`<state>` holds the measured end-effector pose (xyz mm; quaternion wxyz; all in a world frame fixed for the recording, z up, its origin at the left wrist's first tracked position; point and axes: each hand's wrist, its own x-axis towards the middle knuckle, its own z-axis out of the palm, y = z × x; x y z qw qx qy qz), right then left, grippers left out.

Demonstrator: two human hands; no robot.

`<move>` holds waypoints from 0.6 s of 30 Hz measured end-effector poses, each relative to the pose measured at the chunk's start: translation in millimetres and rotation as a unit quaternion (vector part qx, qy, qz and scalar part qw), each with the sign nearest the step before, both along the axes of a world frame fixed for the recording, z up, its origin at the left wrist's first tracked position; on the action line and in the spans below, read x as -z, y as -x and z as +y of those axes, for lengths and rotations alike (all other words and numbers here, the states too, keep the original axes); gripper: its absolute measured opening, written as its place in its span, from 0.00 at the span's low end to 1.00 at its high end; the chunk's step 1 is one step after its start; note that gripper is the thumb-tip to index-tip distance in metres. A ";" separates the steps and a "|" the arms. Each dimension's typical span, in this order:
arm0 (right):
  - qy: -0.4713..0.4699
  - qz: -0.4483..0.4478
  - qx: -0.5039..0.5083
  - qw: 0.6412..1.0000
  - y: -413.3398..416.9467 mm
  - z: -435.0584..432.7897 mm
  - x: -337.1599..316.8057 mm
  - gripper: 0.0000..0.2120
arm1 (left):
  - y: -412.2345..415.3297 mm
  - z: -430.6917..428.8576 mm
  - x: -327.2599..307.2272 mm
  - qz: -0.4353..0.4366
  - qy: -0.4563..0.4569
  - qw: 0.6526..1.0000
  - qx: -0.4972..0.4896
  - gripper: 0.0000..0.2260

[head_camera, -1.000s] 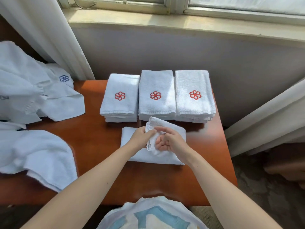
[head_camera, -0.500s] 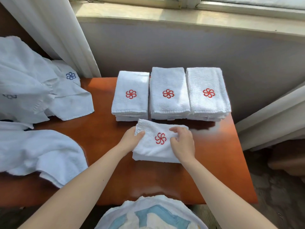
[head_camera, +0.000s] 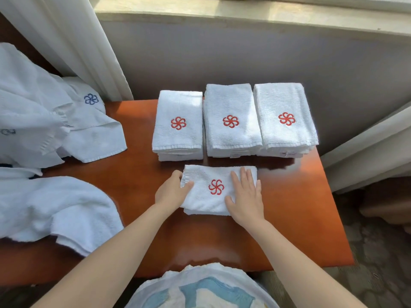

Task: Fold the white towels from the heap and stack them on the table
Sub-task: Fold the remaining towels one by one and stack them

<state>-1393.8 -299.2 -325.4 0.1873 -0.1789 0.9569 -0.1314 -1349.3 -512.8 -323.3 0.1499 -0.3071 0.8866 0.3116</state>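
A folded white towel (head_camera: pixel 209 197) with a red flower emblem lies flat on the orange-brown table (head_camera: pixel 138 187), just in front of the stacks. My left hand (head_camera: pixel 170 192) holds its left edge, thumb on top. My right hand (head_camera: pixel 245 196) lies flat on its right half with fingers straight. Behind it stand three stacks of folded white towels with red emblems: left stack (head_camera: pixel 179 125), middle stack (head_camera: pixel 231 120), right stack (head_camera: pixel 285 117). The heap of unfolded white towels (head_camera: pixel 44 121) covers the table's left side.
A loose white towel (head_camera: pixel 55 212) hangs over the table's front left. A grey wall below the window sill (head_camera: pixel 244 16) runs close behind the stacks. White curtains (head_camera: pixel 84 45) hang at the back left and at the right. The table's right edge (head_camera: pixel 329 196) drops to the floor.
The towel went from being folded in both hands to lying flat with its emblem up. My right hand has flattened onto it; my left hand stays at its left edge.
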 end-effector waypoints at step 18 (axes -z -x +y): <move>-0.090 0.047 -0.034 0.994 2.5 7.3 26.2 0.30 | 0.7 17.7 34.3 0.050 0.205 0.887 0.410 0.31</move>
